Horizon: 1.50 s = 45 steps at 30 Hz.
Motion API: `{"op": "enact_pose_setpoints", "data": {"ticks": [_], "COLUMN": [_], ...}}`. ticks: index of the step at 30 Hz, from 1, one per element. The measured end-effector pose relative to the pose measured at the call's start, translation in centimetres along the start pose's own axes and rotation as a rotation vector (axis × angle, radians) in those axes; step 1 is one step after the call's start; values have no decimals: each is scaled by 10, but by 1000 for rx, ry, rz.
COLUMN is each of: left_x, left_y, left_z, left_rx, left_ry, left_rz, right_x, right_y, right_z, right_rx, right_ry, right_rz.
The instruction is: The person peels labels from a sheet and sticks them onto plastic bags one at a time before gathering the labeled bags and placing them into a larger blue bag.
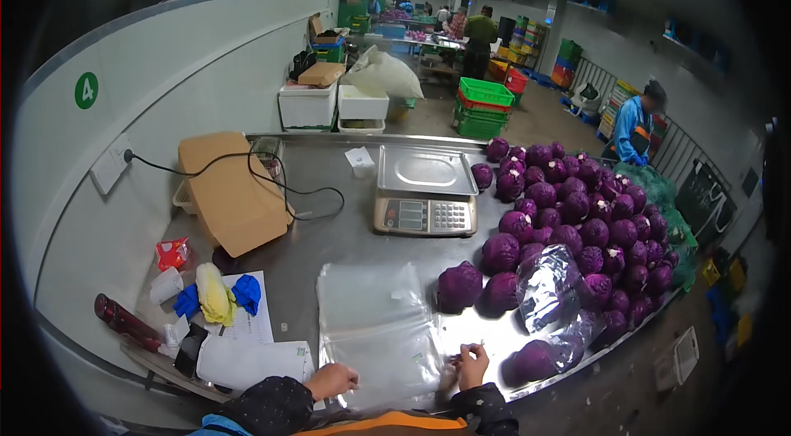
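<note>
A flat stack of clear plastic bags [362, 321] lies on the metal table in front of me. My left hand [332, 381] rests at the stack's lower left edge, its fingers curled in. On the other side, my right hand [471, 366] is beside the lower right edge with fingertips pinched together; what they hold, if anything, is too small to make out. Right of the bags sit purple cabbages [460, 286]. A crumpled clear plastic bag [548, 292] lies over some of them, near another cabbage [534, 360] at the front edge.
A weighing scale [425, 191] stands behind the bags. At left are a cardboard box [235, 193] with a black cable, a Chinese cabbage [212, 292], blue gloves [246, 293], papers [247, 360] and a dark red bottle [125, 321]. A co-worker [634, 127] stands behind the cabbage pile.
</note>
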State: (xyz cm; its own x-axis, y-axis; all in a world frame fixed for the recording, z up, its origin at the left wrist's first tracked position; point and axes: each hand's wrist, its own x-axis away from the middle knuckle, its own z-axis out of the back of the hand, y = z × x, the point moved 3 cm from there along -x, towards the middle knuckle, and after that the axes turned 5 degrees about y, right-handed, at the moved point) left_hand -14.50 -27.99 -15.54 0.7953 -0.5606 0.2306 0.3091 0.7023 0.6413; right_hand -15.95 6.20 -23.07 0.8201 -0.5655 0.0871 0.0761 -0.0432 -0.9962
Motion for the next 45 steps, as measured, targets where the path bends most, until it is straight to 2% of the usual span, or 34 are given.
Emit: {"op": "enact_pose_setpoints", "data": {"ticks": [3,4,5,6,7,8,9,10,11,12,14,15,17,19,21,22,23,24,25,26,27,29,30,32,33,35,37,38,39,40,41,43,44,45], "left_x": [-12,-18,-17,-15,1,11,7,8,9,8,4,6,10,5,0,-8,-17,-22,-25,-25,-31,-25,-13,15,24,41,47,51,53,49,52,48,52,52], "left_y": [-21,-34,-32,-23,17,43,47,48,33,16,5,-3,7,0,-3,-5,-12,-21,-28,-37,-62,-96,-99,-88,-98,-115,-113,-110,-116,-125,-131,-107,-66,-35], "left_z": [13,31,53,64,96,112,96,71,37,6,-3,-8,-5,-6,-8,-4,5,15,42,67,80,115,122,138,134,105,95,89,87,86,77,90,110,126], "left_rx": [175,351,526,522,270,8,13,21,-67,-155,-93,-21,-17,16,-8,-39,132,307,597,887,1144,797,799,-323,-332,-319,-353,-375,-364,-239,-95,-17,83,-165], "left_ry": [4,348,687,687,889,1077,785,496,318,137,112,72,102,56,3,-41,39,117,261,403,679,847,852,723,722,341,275,217,210,247,279,309,328,275], "left_rz": [90,177,264,262,211,156,42,-69,-135,-201,-133,-58,-50,-16,-17,-30,48,127,262,397,358,325,320,304,305,305,299,289,303,291,295,164,163,183], "right_x": [13,16,31,37,44,49,49,48,48,49,48,47,46,42,52,50,42,32,21,11,8,2,3,12,17,34,36,35,38,41,36,65,76,84], "right_y": [-25,-31,-53,-61,-63,-63,-52,-41,-31,-31,-45,-47,-46,-56,-87,-96,-95,-88,-77,-55,-54,-35,-33,-31,-35,-54,-45,-41,-45,-50,-56,-112,-130,-147], "right_z": [5,2,-10,-23,-32,-41,-47,-51,-54,-56,-59,-61,-57,-63,-63,-57,-50,-43,-33,-20,-12,2,4,2,-2,-16,-28,-35,-43,-53,-64,-94,-111,-128], "right_rx": [107,201,160,295,432,366,506,621,733,728,702,702,605,697,474,548,545,533,521,515,497,454,442,433,425,273,255,248,246,411,380,385,355,327], "right_ry": [-82,-48,-67,-109,-155,-221,-222,-197,-166,-166,-146,-145,-163,-147,59,-3,-2,-42,-83,-55,-53,-38,-61,-124,-126,-172,-174,-213,-259,-284,-436,-463,-539,-675], "right_rz": [20,-22,163,260,349,500,492,618,748,751,536,530,486,554,295,469,473,376,277,304,267,271,272,226,223,42,60,143,226,422,519,211,224,320]}}
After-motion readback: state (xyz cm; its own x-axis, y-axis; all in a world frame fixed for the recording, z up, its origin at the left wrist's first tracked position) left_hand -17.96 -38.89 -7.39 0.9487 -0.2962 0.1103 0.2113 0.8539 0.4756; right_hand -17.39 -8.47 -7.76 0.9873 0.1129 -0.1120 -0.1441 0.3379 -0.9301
